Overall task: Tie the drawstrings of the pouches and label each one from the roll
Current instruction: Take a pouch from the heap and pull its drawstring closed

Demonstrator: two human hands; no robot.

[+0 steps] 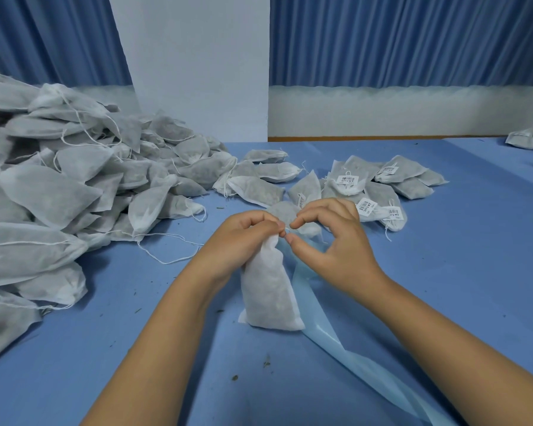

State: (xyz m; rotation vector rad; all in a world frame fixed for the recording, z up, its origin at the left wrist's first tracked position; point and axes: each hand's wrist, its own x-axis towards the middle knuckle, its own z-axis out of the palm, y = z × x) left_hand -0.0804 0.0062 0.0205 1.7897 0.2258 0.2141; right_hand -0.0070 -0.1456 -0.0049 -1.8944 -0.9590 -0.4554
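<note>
Blue table (462, 272) carries scattered dark plant flecks (266, 361) at six o'clock. White pillar (197, 72) stands at twelve o'clock, pleated blue curtains (413, 41) at one o'clock.

A white fabric pouch (270, 290) stands upright at centre frame, its gathered neck gripped by the left hand (246, 238). The right hand (330, 238) pinches the drawstring (286, 230) there. A pale blue strip (330, 342) trails from behind it to the lower right. Unlabelled pouches (59, 186) are heaped at left, and barcode-labelled pouches (379, 186) lie flat right of centre.
</note>
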